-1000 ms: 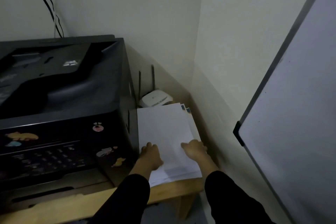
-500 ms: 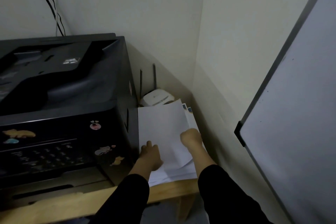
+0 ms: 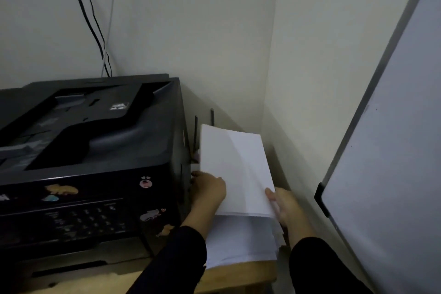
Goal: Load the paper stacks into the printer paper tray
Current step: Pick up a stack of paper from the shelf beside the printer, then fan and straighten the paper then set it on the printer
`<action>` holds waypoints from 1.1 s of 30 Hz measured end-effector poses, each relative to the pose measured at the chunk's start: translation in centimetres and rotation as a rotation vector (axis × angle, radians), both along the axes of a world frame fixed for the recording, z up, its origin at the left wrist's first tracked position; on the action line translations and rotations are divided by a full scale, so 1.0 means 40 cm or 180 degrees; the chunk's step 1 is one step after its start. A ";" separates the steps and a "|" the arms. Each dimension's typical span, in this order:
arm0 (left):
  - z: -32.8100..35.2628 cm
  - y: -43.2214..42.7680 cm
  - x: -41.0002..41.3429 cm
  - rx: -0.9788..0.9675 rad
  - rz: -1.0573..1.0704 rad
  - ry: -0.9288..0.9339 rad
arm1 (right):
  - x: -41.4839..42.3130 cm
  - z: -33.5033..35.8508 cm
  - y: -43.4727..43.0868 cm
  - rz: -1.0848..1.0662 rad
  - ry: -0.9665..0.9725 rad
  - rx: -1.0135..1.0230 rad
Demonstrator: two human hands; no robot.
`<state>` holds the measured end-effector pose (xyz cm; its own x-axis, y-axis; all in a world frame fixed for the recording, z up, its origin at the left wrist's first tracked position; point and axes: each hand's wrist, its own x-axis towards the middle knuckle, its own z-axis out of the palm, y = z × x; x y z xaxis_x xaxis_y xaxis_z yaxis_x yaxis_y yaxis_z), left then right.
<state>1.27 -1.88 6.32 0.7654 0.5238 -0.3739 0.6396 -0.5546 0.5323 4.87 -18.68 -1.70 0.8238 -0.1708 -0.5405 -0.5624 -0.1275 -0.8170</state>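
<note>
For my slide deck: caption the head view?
Both hands, left hand and right hand, lift a paper stack beside the black printer.

both arms reach forward in dark sleeves, forearms bare. the left hand (image 3: pixel 208 186) is curled, knuckles up, fingers apparently tucked under. the right hand (image 3: pixel 282 204) sits just right of it and slightly nearer, thumb on top, fingers hidden beneath.

Paper in my hands (image 3: pixel 235 169): plain white. Stack beneath (image 3: pixel 241 241): white. Printer (image 3: pixel 95 150): black, with small pink, yellow and blue cartoon stickers (image 3: pixel 146 182) on its front. My sleeves (image 3: pixel 174 262): black. Table (image 3: pixel 238 272): light wood. Walls (image 3: pixel 191 31): off-white.
</note>
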 end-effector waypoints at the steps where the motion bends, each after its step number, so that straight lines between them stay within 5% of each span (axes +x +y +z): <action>1: 0.033 -0.002 0.006 0.0084 -0.0100 -0.0133 | -0.003 0.009 0.003 -0.0078 0.0023 0.0182; 11: 0.413 0.058 0.020 0.1367 -0.0902 -0.1198 | 0.032 0.312 0.115 0.0131 -0.0306 0.1026; 17: 0.564 0.281 -0.008 0.1200 -0.0666 -0.1331 | 0.069 0.544 0.270 0.0520 -0.0910 0.0440; 25: 0.558 0.661 -0.083 0.1277 -0.0474 -0.1368 | 0.015 0.699 0.629 0.0448 -0.1607 0.0045; 33: 0.532 1.006 -0.170 0.0478 0.0285 -0.2443 | -0.064 0.694 1.004 0.0503 -0.2044 0.0323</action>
<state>-5.52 38.35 27.60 0.7335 0.5987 0.3219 0.1690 -0.6193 0.7667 2.30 21.47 26.06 0.9983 0.0042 0.0585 0.0586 -0.0732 -0.9956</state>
